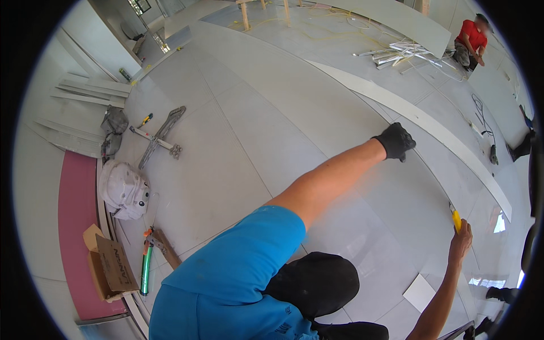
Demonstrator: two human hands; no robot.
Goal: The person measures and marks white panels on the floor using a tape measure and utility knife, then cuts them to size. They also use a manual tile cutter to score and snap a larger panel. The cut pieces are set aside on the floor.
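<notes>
A long grey sheet [306, 116] lies on the floor, its curved-looking long edge running past both my hands. My left hand [395, 141], in a black glove, rests at that edge with its fingers curled closed; what they grip, if anything, is hidden. The left arm reaches far forward out of a blue sleeve. My bare right hand [462, 241] is wrapped round a yellow utility knife [457, 220], nearer to me along the same edge. The knife's tip points toward the sheet's edge; whether it touches cannot be made out.
A white strip [430, 126] lies beyond the sheet. At left are a cardboard box [116, 263], a green-tubed caulking gun [146, 266], a white bag [122, 190] and a metal tool frame [161, 136]. A co-worker in red [471, 39] crouches far right near scattered strips [399, 54].
</notes>
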